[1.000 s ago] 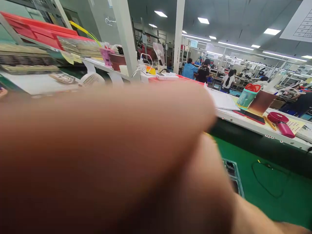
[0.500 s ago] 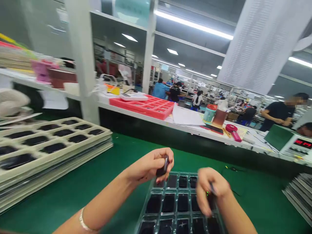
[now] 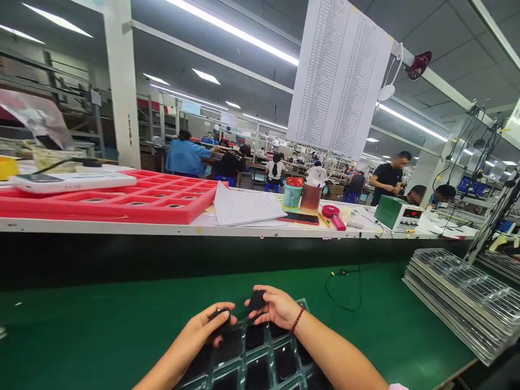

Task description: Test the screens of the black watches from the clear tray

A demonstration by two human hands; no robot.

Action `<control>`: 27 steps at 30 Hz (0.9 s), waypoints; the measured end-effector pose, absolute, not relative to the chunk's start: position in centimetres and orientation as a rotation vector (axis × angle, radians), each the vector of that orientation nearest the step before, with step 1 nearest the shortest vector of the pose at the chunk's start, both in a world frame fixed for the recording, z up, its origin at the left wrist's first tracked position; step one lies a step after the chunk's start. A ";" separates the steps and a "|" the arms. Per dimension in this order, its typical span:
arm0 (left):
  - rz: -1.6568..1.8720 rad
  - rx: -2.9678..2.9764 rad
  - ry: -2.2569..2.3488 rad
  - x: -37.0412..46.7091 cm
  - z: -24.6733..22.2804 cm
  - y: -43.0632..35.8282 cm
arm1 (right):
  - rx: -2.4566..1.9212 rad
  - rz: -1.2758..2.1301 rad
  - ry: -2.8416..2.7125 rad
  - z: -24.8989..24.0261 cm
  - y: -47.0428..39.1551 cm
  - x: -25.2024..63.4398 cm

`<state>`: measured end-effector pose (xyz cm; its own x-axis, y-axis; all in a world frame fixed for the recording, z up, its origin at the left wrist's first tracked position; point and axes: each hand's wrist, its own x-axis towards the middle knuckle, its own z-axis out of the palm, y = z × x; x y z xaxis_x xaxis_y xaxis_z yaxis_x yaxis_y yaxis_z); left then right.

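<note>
The left hand [image 3: 199, 327] has its grip closed on a small, dark, rounded piece [image 3: 219, 317], with the thumb on top and the fingers bent around it. The right hand [image 3: 280, 309] pinches a small, flat, black piece [image 3: 257, 299] between thumb and fingers. The two pieces are near each other but look apart. Holding them this way likely keeps them from slipping and leaves part of each one easy to see (what they are is hard to tell).

Just below both grips is a clear, bluish plastic tray [image 3: 303, 305] with square pockets. Dark, flat pieces [image 3: 257, 374] sit in the pockets, and the walls between them probably stop them from bumping. The tray lies on the green tabletop [image 3: 101, 325], close under the hands, perhaps so they need not reach far.

To the right of the right grip, a thin black cable [image 3: 359, 287] makes a loop. Farther right is a tall stack of clear plastic trays [image 3: 459, 303], maybe piled up to save room.

Beyond the grips runs a long white shelf [image 3: 142, 232]. It holds a big red tray with pockets [image 3: 170, 214], loose white papers [image 3: 244, 206], a small pink fan [image 3: 331, 211] and a green and white box with red lights [image 3: 398, 214].
</note>
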<state>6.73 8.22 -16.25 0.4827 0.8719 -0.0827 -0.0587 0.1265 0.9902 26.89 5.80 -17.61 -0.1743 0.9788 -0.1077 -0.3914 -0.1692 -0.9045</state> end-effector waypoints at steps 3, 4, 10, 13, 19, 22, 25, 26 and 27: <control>0.785 1.104 0.765 6.2 -15.4 8.0 | -0.895 1.607 -0.896 -17.6 5.9 27.0; 0.757 1.052 0.737 5.9 -15.1 8.0 | -0.888 1.613 -0.892 -17.6 5.9 27.1; 0.654 0.970 0.643 5.2 -15.0 8.5 | -0.829 1.622 -0.882 -18.0 5.9 27.5; 0.640 0.993 0.640 5.3 -15.3 8.4 | -0.804 1.633 -0.895 -18.1 5.8 27.6; 0.647 0.984 0.630 5.2 -15.1 8.3 | -0.772 1.669 -0.906 -17.9 5.5 27.7; 0.632 0.992 0.628 5.1 -15.1 8.3 | -0.766 1.688 -0.909 -17.7 5.3 27.8; 0.607 0.998 0.642 5.0 -15.3 8.4 | -0.768 1.714 -0.915 -17.5 5.2 27.7; 0.602 1.003 0.649 5.0 -15.3 8.4 | -0.768 1.723 -0.917 -17.5 5.2 27.7; 0.602 1.009 0.660 5.0 -15.3 8.4 | -0.766 1.730 -0.917 -17.4 5.2 27.7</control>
